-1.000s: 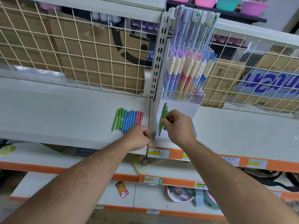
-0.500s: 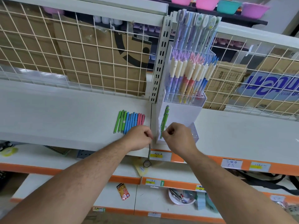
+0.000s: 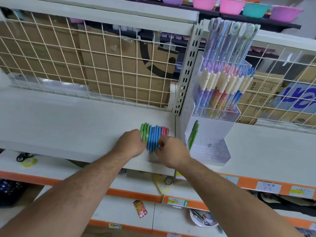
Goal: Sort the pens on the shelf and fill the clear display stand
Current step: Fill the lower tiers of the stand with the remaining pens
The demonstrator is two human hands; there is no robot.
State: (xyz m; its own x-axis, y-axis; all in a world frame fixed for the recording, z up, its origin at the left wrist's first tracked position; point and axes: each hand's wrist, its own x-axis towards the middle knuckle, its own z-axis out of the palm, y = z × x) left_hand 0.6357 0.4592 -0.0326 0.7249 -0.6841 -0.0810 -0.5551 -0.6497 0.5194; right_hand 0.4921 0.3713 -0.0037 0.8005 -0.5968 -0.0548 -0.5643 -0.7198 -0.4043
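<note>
A row of loose pens lies on the white shelf [image 3: 68, 127]: green pens [image 3: 145, 132] on the left, blue pens [image 3: 153, 139] in the middle, pink pens [image 3: 165, 131] on the right. My left hand [image 3: 131, 142] grips the near ends of the green pens. My right hand [image 3: 171, 151] pinches the near ends of the blue pens. Right of them stands the clear display stand [image 3: 210, 139]; green pens [image 3: 193, 135] lean in its lowest tier, and its upper tiers hold several pastel pens [image 3: 222, 89].
A wire grid [image 3: 95, 65] backs the shelf, with cardboard boxes behind it. A slotted metal upright [image 3: 186, 72] rises just left of the stand. Lower shelves with orange price strips [image 3: 248, 183] hold tape rolls and small packets. Coloured bowls [image 3: 230, 6] sit high above.
My right hand has left the green pens standing in the stand and moved left to the blue pens. My left hand has moved forward onto the green pens.
</note>
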